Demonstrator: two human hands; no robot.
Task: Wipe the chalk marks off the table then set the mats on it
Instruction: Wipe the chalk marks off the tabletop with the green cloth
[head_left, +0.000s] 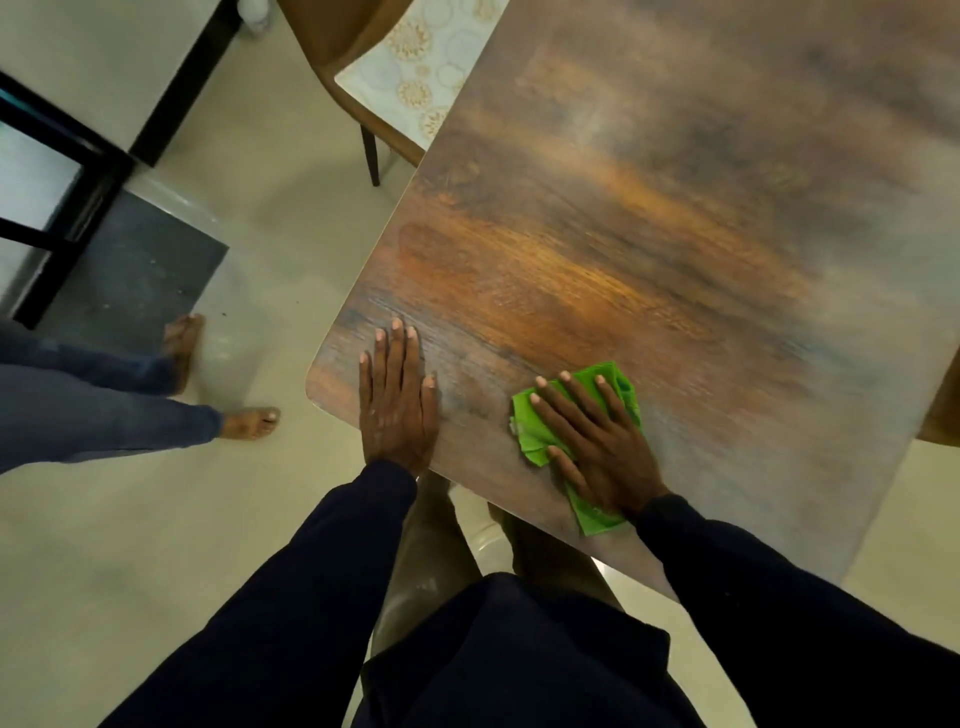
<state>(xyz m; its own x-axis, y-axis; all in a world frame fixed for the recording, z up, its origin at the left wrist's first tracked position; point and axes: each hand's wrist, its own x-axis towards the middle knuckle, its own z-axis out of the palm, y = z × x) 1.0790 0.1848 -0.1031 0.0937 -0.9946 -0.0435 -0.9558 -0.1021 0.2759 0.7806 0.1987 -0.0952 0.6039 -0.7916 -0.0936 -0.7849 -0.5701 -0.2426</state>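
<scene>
Floor (291, 218): pale cream, glossy, soft light reflected in patches. Dark grey slab (140, 270) is laid on it at 9 o'clock. Black frame (98, 176) is seen at 9–10 o'clock, with a white panel (104, 62) behind it at 11. Brown chair (332, 57) is placed at 12, one dark leg (370, 156) visible. Brown furniture edge (943, 410) is clipped at 3 o'clock; type cannot be told.

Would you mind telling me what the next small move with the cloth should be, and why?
Probably sweep the right hand, pressing flat on the green cloth, rightward across the table: a pale, chalky-looking haze covers the wood there, while the left hand rests flat as a brace.
</scene>
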